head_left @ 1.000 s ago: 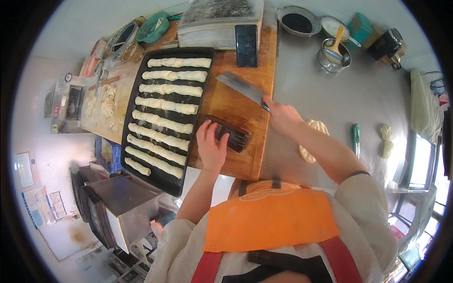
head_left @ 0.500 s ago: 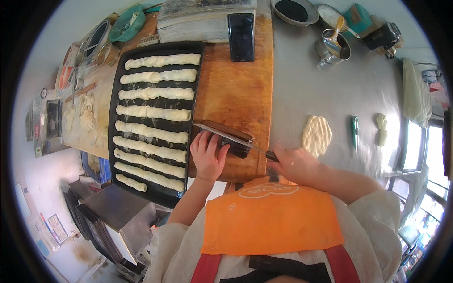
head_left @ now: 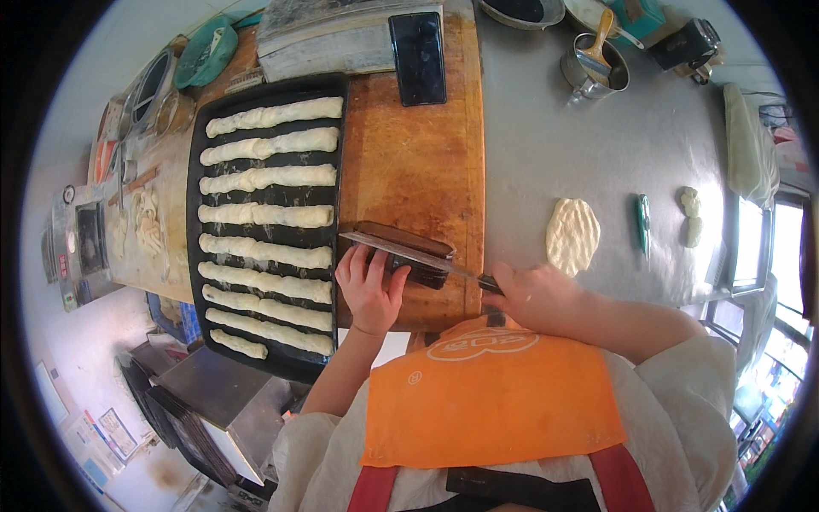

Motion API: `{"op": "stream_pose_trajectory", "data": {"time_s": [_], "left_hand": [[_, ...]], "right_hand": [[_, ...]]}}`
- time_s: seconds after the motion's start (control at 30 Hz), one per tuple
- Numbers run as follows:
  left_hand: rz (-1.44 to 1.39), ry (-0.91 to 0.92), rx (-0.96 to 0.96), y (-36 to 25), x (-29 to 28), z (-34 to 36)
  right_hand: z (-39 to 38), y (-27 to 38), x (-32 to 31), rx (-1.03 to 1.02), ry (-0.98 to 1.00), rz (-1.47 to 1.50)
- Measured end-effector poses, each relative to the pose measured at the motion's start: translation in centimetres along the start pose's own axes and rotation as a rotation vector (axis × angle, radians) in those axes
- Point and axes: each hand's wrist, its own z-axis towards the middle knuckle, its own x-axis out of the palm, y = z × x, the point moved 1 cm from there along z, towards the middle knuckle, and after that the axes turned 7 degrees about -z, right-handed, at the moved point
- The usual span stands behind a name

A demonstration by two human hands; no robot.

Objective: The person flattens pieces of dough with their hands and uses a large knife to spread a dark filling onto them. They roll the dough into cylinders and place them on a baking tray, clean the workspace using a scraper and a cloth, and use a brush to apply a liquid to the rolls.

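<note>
A dark brown, glossy block (head_left: 424,273) lies on the wooden board beside the baking tray. My left hand (head_left: 368,294) grips its near left part, thumb on the near side and fingers spread over the top. The handle of a long knife (head_left: 408,253) is in my closed right hand (head_left: 533,292). Its blade lies lengthwise along the block, close to my left fingertips, with a brown strip (head_left: 405,236) on the far side of the blade. How deep the edge sits cannot be made out.
Left of the board, a black tray (head_left: 339,171) holds several long dough rolls. On the steel table lie a flattened dough piece (head_left: 573,236), a green-handled tool (head_left: 642,224) and a small dough piece (head_left: 691,216). Farther back are a phone (head_left: 418,58) and a metal pot (head_left: 580,81) with a brush.
The whole view has shifted slightly, with the tray and phone now farther left in the picture. The knife tip sits a little farther left past my fingers. Both hands keep their grip.
</note>
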Motion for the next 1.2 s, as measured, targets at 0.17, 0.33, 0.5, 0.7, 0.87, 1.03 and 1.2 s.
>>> {"op": "stream_pose_trajectory", "data": {"time_s": [0.17,0.33,0.5,0.7,0.87,1.03,1.2], "left_hand": [[-0.018,0.019,-0.005,-0.2,-0.2,0.3],[0.001,0.007,0.012,0.0,-0.1,0.4],[-0.008,0.011,0.000,0.1,-0.1,0.3],[-0.028,0.008,-0.004,-0.1,0.0,0.2],[-0.055,0.042,-0.024,0.2,0.0,0.1],[-0.047,0.032,-0.016,0.3,0.2,0.1],[-0.032,0.005,-0.015,0.2,0.2,0.0]], "right_hand": [[1.7,-0.7,0.0,-0.074,-0.042,0.051],[1.8,-0.7,0.5,-0.058,-0.044,0.100],[2.0,-0.8,0.6,-0.047,-0.016,0.120],[3.4,-1.1,1.7,-0.114,-0.084,0.101],[2.3,-1.4,1.7,-0.069,-0.015,0.049],[4.9,-1.1,2.7,-0.096,-0.064,0.041],[3.2,-1.3,2.6,-0.037,0.004,0.061]]}}
